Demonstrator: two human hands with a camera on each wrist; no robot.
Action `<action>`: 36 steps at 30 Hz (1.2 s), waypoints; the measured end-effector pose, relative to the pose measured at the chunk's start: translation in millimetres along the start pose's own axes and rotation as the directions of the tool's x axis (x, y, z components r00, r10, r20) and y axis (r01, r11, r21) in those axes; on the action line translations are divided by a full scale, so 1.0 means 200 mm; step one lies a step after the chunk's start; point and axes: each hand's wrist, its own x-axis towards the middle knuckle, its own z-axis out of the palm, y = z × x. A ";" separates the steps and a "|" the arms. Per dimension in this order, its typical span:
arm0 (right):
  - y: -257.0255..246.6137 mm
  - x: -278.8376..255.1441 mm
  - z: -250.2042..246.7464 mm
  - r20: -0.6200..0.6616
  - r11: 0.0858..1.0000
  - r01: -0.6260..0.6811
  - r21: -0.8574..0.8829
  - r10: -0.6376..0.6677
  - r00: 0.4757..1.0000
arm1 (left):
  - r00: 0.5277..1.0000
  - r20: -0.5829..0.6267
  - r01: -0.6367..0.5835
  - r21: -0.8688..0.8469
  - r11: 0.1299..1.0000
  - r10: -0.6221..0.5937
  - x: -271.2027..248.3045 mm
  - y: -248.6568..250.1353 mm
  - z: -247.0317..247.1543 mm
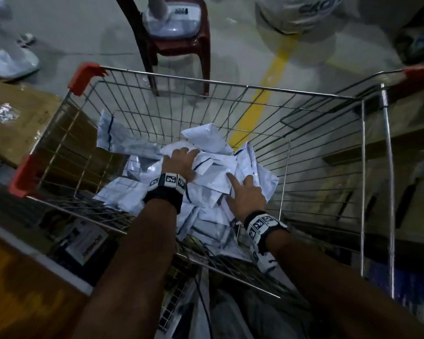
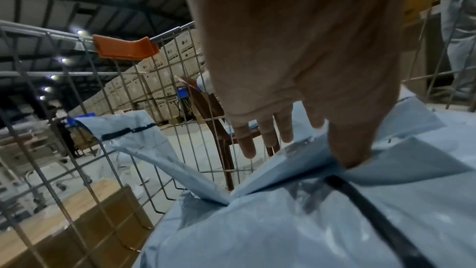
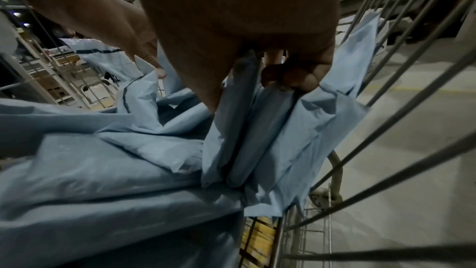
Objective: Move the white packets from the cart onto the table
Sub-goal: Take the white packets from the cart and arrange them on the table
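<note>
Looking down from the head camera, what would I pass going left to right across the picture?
Cardboard box → left hand → right hand → cart's right wire wall. Both hands grip the white packets.

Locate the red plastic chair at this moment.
The red chair stands on the floor at top centre of the head view, just beyond the cart's far rim and left of the yellow floor line.
</note>
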 end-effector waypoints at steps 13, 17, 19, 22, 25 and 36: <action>0.02 0.10 -0.29 0.184 0.995 0.082 0.049 -0.090 0.979 | 0.981 -0.166 0.114 0.077 0.991 -0.100 0.10 0.01 -0.06; 0.07 0.09 -0.66 0.159 0.999 0.032 0.013 -0.034 0.987 | 0.975 -0.181 0.142 0.080 0.987 -0.125 0.08 0.01 -0.11; 0.10 0.07 -0.86 0.067 0.993 -0.046 0.109 0.039 0.997 | 0.975 -0.188 0.139 0.083 0.987 -0.121 0.08 0.03 -0.13; 0.13 -0.01 -1.09 -0.125 0.983 -0.059 0.174 0.082 0.989 | 0.967 -0.215 0.152 0.072 0.986 -0.134 0.08 0.03 -0.14; 0.11 -0.17 -1.17 -0.379 0.989 0.054 0.140 0.003 0.925 | 0.962 -0.227 0.167 0.037 0.985 -0.154 0.09 0.03 -0.14; -0.04 -0.29 -0.59 0.532 0.989 0.133 -0.060 -0.082 0.843 | 0.945 -0.298 0.128 -0.035 0.991 -0.132 0.06 0.05 -0.18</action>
